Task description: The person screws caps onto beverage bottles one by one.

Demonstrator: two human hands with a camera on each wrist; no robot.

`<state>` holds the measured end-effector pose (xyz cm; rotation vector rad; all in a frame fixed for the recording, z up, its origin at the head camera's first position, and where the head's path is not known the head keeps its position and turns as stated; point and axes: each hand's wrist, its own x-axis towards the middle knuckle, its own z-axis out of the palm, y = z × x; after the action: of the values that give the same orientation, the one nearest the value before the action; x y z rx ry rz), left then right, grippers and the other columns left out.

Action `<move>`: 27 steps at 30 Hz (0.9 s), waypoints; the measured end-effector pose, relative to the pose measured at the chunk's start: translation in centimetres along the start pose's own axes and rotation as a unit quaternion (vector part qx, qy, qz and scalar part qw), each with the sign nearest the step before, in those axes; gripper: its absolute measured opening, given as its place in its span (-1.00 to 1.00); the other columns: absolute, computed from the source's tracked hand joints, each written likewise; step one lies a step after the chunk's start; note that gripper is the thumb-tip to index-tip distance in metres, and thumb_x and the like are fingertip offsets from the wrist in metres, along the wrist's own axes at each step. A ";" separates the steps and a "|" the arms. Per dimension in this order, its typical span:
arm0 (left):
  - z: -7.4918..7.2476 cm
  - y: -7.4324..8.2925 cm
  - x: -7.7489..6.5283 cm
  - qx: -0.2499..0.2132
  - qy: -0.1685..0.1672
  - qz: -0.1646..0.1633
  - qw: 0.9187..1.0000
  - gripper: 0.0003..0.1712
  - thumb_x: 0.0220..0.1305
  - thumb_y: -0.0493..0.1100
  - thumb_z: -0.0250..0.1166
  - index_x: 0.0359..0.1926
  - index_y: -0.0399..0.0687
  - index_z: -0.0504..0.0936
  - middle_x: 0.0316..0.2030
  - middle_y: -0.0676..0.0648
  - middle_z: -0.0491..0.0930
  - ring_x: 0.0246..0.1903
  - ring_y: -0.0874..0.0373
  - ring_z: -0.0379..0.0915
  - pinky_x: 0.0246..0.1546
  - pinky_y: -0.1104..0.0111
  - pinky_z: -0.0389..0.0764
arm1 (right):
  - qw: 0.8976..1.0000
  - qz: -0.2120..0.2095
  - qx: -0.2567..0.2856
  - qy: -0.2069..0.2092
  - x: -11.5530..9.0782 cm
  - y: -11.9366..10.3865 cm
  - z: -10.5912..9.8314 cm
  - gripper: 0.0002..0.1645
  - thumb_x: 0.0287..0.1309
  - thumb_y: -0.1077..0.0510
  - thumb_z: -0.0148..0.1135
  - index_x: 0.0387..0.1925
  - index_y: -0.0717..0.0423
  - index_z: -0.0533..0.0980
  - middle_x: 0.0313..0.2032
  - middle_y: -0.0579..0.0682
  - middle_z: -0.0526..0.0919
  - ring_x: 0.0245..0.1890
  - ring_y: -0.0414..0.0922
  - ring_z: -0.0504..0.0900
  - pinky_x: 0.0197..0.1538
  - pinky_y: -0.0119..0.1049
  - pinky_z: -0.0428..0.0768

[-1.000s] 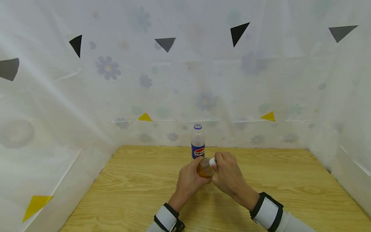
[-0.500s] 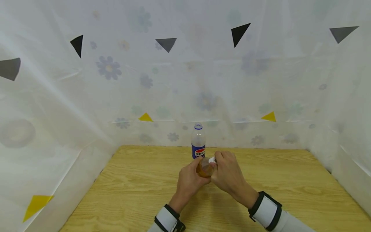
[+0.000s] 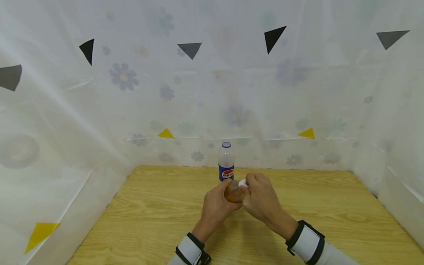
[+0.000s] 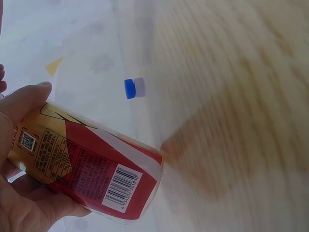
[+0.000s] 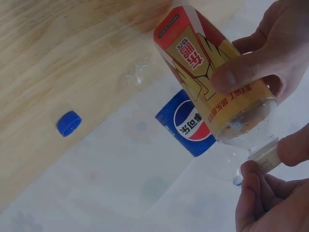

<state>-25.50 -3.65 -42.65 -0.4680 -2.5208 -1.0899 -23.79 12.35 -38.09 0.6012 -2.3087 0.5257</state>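
In the head view my left hand [image 3: 215, 204] grips a clear drink bottle [image 3: 233, 193] with amber liquid inside. Its red and gold label [image 4: 104, 174] faces the left wrist camera. The bottle leans over, its white cap [image 3: 243, 183] pointing toward my right hand [image 3: 263, 200]. Thumb and fingers of that hand pinch the cap, as the right wrist view shows; the cap [image 5: 267, 157] sits on the neck. Just behind stands an upright clear Pepsi bottle [image 3: 226, 158] with a blue label and an uncapped mouth; its lower part is hidden by my hands.
A blue bottle cap [image 5: 69, 123] lies on the wooden table [image 3: 159, 213], hidden in the head view. White patterned sheeting [image 3: 212, 92] with triangle stickers encloses the table at the back and sides.
My right fingers and thumb shift slightly around the white cap. My left hand, the gripped bottle and the Pepsi bottle keep nearly the same places.
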 end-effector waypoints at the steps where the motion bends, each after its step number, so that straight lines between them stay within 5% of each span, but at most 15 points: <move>1: 0.0 0.0 0.0 -0.003 0.000 0.001 1.000 -0.26 -0.05 0.01 0.66 0.19 0.16 0.57 -0.01 -0.02 0.75 -0.07 0.09 0.72 -0.09 0.24 0.73 | 1.000 0.002 0.002 -0.003 -0.1 0.0 0.0 -0.83 0.11 0.28 0.38 -0.41 0.20 0.49 -0.49 -0.03 0.50 -0.44 -0.09 0.43 -0.26 -0.19 0.43; 6: 0.0 -0.2 0.0 -0.009 -0.001 0.004 1.000 -0.25 -0.06 0.04 0.66 0.18 0.16 0.57 -0.02 0.00 0.75 -0.08 0.10 0.72 -0.10 0.27 0.72 | 0.999 0.031 0.019 -0.033 -0.3 -0.1 -0.6 -0.80 0.21 0.19 0.39 -0.24 0.24 0.57 -0.35 0.04 0.62 -0.29 -0.01 0.56 -0.16 -0.09 0.56; 15: -0.1 -0.2 0.2 -0.018 -0.007 0.002 1.000 -0.26 -0.08 0.07 0.66 0.17 0.21 0.58 -0.05 0.04 0.75 -0.08 0.15 0.71 -0.13 0.31 0.70 | 0.988 0.087 0.065 -0.113 0.2 -0.4 -2.6 -0.34 0.25 0.05 0.40 0.30 0.21 0.46 0.05 0.24 0.66 0.09 0.25 0.57 0.04 0.21 0.56; 21: 0.0 -0.2 0.1 -0.006 -0.001 0.019 1.000 -0.21 -0.09 0.08 0.67 0.21 0.11 0.57 -0.04 -0.01 0.75 -0.12 0.13 0.72 -0.18 0.35 0.70 | 0.988 0.076 0.084 -0.106 0.0 -0.4 -2.4 -0.50 0.22 0.30 0.36 0.21 0.15 0.55 0.05 0.19 0.68 0.02 0.16 0.60 -0.10 0.03 0.63; 27: -0.1 -0.2 0.2 0.002 0.002 0.017 1.000 -0.19 -0.09 0.05 0.67 0.22 0.10 0.57 -0.04 -0.03 0.75 -0.12 0.10 0.73 -0.18 0.34 0.70 | 0.989 0.071 0.089 -0.091 0.1 -0.4 -2.1 -0.66 0.21 0.34 0.35 0.04 0.16 0.61 -0.07 0.14 0.71 -0.10 0.05 0.63 -0.25 -0.16 0.60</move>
<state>-25.73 -3.82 -42.64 -0.5066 -2.5022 -1.0713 -22.60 13.09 -36.50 0.5926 -2.5086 0.7796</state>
